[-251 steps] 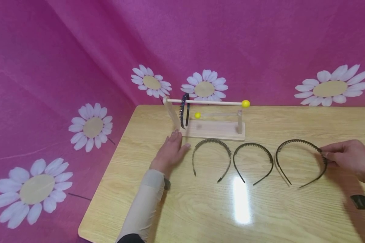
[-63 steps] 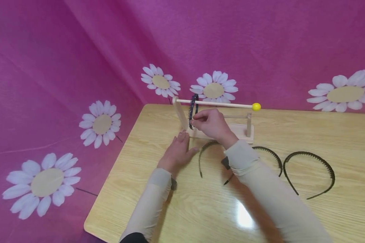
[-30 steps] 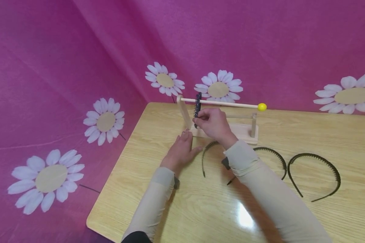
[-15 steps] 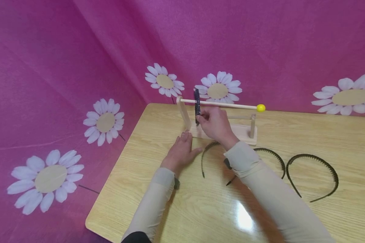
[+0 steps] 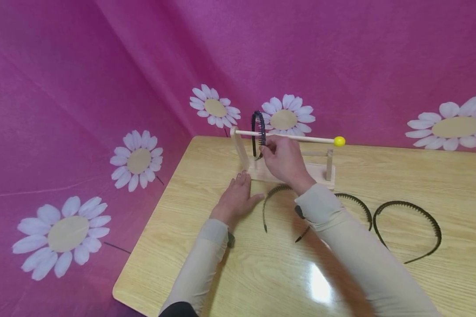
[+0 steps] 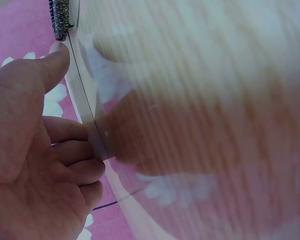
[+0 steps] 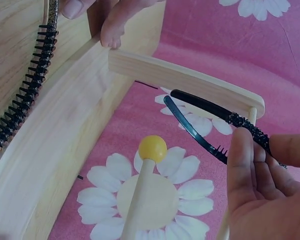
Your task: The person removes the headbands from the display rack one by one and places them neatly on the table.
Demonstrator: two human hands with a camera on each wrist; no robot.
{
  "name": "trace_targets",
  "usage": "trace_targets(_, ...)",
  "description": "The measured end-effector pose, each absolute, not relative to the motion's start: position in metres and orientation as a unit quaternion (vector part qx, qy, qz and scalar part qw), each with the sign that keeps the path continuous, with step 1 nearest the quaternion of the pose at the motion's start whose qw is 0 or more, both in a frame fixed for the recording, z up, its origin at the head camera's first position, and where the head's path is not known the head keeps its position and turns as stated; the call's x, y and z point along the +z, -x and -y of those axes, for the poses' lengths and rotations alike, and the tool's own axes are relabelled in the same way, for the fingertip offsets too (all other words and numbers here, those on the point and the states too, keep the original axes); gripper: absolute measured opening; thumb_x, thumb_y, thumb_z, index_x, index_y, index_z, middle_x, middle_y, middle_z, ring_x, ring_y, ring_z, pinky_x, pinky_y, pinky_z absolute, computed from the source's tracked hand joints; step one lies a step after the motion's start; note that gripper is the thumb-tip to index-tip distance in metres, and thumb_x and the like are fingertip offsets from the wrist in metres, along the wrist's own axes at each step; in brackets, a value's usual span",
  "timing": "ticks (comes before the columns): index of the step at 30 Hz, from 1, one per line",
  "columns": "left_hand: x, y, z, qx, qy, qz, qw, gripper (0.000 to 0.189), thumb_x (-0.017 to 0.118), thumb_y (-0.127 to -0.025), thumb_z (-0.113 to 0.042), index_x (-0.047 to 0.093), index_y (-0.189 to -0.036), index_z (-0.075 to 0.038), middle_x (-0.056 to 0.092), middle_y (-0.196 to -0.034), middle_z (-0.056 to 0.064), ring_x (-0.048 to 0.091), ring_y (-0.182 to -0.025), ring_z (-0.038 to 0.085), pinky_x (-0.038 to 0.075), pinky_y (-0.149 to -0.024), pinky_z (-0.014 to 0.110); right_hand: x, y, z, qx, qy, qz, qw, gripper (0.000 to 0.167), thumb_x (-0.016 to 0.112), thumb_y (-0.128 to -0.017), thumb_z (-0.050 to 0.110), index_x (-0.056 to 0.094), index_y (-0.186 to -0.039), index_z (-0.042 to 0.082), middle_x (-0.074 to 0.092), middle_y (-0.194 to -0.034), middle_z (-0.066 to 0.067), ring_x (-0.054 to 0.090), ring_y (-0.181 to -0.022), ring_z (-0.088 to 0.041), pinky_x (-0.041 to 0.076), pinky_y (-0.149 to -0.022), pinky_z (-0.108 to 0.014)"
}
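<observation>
In the head view my right hand [image 5: 287,163] pinches a black toothed headband [image 5: 263,127] by its near side. The headband straddles the upper rod [image 5: 313,139] of a wooden stand [image 5: 321,171], close to the left post. The right wrist view shows the same headband [image 7: 247,127], glittery near my fingertips, with its two smooth ends apart. My left hand [image 5: 234,198] lies palm down, its fingertips touching the left front corner of the stand's base. Its thumb tip comes near a greyish glittery headband [image 5: 265,207] on the table.
A middle dark headband [image 5: 358,202] is partly covered by my right sleeve, and another dark headband [image 5: 432,218] lies further right. A yellow ball [image 5: 339,141] caps the upper rod; the lower rod's yellow ball [image 7: 152,149] appears in the right wrist view. A flowered pink cloth [image 5: 341,66] hangs behind.
My right hand has come from the rightmost table headband to the one on the rod, which has been lifted and turned. My left hand stays at the stand's base.
</observation>
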State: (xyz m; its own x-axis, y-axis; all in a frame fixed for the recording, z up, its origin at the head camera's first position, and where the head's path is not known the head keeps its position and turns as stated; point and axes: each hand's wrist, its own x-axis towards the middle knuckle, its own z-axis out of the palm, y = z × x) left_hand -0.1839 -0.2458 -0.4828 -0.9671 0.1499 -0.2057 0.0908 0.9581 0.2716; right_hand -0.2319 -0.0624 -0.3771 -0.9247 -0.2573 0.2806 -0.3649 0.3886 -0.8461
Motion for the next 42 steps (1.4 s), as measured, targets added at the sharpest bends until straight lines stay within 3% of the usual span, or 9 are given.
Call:
trace_targets(7, -0.485, 0.184, 0.246, 0.139, -0.056, -0.983, 0.109, 0.089, 0.047, -0.100, -0.060, 0.017, -0.160, -0.002, 0.010, -0.167, 0.014, 0.012, -0.152, 0.030, 0.015, -0.122, 0.044, -0.372, 0.232, 0.060, 0.525, -0.169, 0.832, 0.062, 0.016, 0.062, -0.097, 0.009, 0.074, -0.100, -0.001, 0.071, -0.083, -0.010, 0.063, -0.076, -0.023, 0.050, -0.071, -0.037)
trace_targets(15, -0.486, 0.182, 0.247, 0.133, -0.066, -0.983, 0.105, 0.088, 0.043, -0.101, -0.061, 0.017, -0.160, -0.001, 0.010, -0.167, 0.014, 0.011, -0.152, 0.030, 0.012, -0.122, 0.042, -0.368, 0.233, 0.054, 0.538, -0.172, 0.816, 0.121, 0.014, 0.064, -0.095, 0.008, 0.075, -0.097, 0.000, 0.072, -0.080, -0.010, 0.063, -0.070, -0.021, 0.050, -0.069, -0.035)
trace_targets(26, -0.482, 0.179, 0.246, 0.134, -0.059, -0.983, 0.111, 0.088, 0.044, -0.101, -0.061, 0.016, -0.160, -0.002, 0.008, -0.167, 0.013, 0.008, -0.153, 0.028, 0.011, -0.123, 0.042, -0.361, 0.232, 0.045, 0.547, -0.155, 0.814, 0.123, 0.017, 0.063, -0.094, 0.009, 0.076, -0.101, 0.000, 0.073, -0.083, -0.010, 0.065, -0.074, -0.021, 0.052, -0.071, -0.035)
trace_targets(42, -0.486, 0.181, 0.245, 0.132, -0.062, -0.984, 0.106, 0.088, 0.044, -0.101, -0.060, 0.016, -0.160, 0.000, 0.008, -0.166, 0.015, 0.009, -0.153, 0.028, 0.008, -0.123, 0.039, -0.352, 0.231, 0.039, 0.557, -0.140, 0.804, 0.156, 0.016, 0.065, -0.092, 0.014, 0.078, -0.094, 0.005, 0.072, -0.077, -0.005, 0.063, -0.069, -0.017, 0.048, -0.067, -0.032)
